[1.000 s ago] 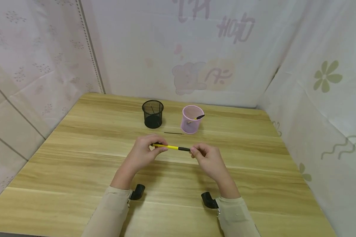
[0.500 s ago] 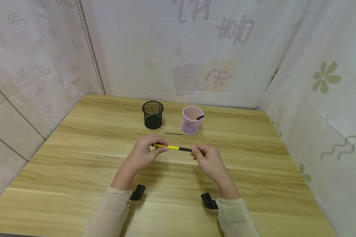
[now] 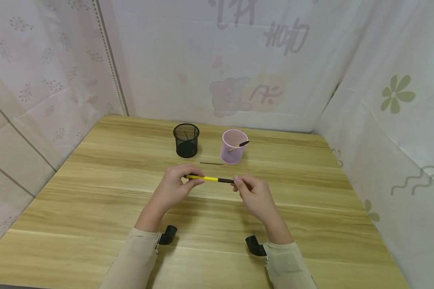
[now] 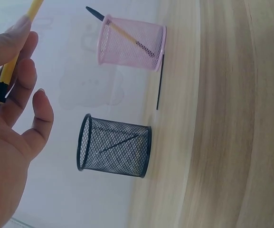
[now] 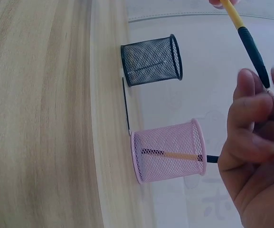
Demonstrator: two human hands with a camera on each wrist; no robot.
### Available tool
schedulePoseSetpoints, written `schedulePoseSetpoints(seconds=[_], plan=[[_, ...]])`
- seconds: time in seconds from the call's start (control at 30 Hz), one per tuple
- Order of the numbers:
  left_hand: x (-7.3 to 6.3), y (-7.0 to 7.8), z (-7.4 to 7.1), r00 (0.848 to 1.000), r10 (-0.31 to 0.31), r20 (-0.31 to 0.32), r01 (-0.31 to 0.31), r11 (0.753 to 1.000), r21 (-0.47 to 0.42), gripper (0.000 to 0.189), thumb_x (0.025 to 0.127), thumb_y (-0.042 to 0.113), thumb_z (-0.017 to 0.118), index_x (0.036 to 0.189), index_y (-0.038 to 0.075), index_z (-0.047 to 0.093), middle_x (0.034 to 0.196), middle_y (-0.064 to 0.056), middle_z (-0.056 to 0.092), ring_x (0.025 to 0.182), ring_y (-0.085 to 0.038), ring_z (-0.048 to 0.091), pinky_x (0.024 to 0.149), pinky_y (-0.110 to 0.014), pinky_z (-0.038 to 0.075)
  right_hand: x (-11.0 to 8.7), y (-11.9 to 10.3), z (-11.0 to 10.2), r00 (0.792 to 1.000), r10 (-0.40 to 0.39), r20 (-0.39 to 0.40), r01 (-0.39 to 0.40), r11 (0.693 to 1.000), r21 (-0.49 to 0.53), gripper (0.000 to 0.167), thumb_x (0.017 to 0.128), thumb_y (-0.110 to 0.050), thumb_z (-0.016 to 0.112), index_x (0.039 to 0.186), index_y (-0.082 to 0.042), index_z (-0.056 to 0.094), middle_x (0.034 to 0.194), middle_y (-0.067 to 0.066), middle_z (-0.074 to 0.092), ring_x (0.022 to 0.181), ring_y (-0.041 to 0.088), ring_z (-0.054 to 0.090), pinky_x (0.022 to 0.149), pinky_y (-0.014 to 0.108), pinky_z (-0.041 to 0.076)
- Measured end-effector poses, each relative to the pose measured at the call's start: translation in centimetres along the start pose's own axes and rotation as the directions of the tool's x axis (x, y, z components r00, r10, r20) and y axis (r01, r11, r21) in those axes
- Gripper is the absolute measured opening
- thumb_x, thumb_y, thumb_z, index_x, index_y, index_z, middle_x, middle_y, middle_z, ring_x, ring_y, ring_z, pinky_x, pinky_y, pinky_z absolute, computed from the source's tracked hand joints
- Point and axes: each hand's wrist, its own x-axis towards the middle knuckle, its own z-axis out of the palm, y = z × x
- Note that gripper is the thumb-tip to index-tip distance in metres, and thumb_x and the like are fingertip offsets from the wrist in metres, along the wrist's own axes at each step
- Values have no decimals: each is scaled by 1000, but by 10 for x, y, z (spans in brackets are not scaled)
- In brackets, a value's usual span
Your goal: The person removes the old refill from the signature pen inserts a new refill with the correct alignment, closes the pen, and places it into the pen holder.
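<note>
A yellow ballpoint pen [image 3: 211, 179] with a black grip is held level above the table between both hands. My left hand [image 3: 177, 182] grips its yellow barrel near the black rear end, thumb on one side and fingers on the other. My right hand [image 3: 252, 193] pinches the tip end of the black grip with thumb and forefinger. In the right wrist view the pen's pointed tip [image 5: 268, 88] shows between those fingertips. Beyond the hands, a thin black pen refill [image 3: 211, 163] lies on the wooden table, close to the pink mesh cup [image 3: 227, 154].
Left of the pink cup stands a black mesh pen cup [image 3: 186, 149]; a thin dark stick [image 4: 120, 144] leans inside it. Another yellow and black pen [image 3: 244, 143] leans in the pink cup. Patterned cloth [image 3: 166, 60] hangs behind the table [image 3: 105, 180].
</note>
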Motion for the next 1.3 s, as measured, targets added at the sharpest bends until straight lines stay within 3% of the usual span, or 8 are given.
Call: schedulePoseSetpoints(seconds=[0.17,0.23,0.47,0.6,0.77,1.0,1.17,1.3], plan=[[-1,0,-2,999,-21,-31,21,1000,2,13,89,6,85,100,13,82,103,-1,80,92,-15,70,76,-27,55,-2,-1,-2,999,-31,-9,32,998,56,23,105,-27,71,121,-12,76,105,11,75,65,10,55,56,23,45],[-1,-1,-2,999,-22,-36,23,1000,3,13,89,6,85,100,13,82,103,-1,81,92,-15,70,76,-30,56,-3,-1,-2,999,-49,-18,50,996,68,22,102,-23,74,123,-13,76,106,10,74,65,9,54,56,23,44],[-1,-1,-2,999,-32,-25,31,999,-34,14,90,6,84,103,10,80,103,-3,80,88,-16,66,78,-39,59,-5,-2,-1,996,-70,-50,73,996,59,9,100,-14,75,108,-11,77,67,7,58,58,9,46,50,22,37],[-1,-1,-4,996,-87,-2,87,995,-48,22,92,11,83,114,9,79,105,-3,80,88,-14,67,79,-35,58,-5,-3,-2,993,-77,-87,82,995,60,7,101,-14,75,107,-10,77,65,2,55,56,8,45,48,23,35],[-2,-5,-8,980,-195,28,197,976,-96,23,99,22,78,121,14,77,101,-2,79,87,-15,67,81,-34,57,-5,-1,-4,988,-86,-129,97,992,82,7,100,-9,75,106,-8,77,65,1,53,54,6,42,48,22,32],[-3,-12,-14,948,-295,119,312,934,-173,20,102,31,74,115,16,78,99,-2,79,92,-27,70,76,-28,55,-6,-1,-4,978,-126,-166,140,987,77,8,99,-7,74,107,-7,76,64,1,53,54,6,42,48,21,32],[-3,-15,-14,931,-320,177,350,921,-173,20,104,30,71,112,13,80,93,-5,78,89,-29,69,70,-27,53,-6,-1,-4,975,-129,-179,144,987,76,7,99,-6,74,106,-7,76,63,1,53,53,6,42,48,21,32],[-4,-14,-14,925,-343,161,368,915,-167,20,104,32,71,112,15,80,92,-4,77,89,-27,68,69,-28,51,-6,-1,-3,976,-135,-172,150,985,80,7,100,-7,74,106,-7,76,64,1,54,53,6,43,48,21,33]])
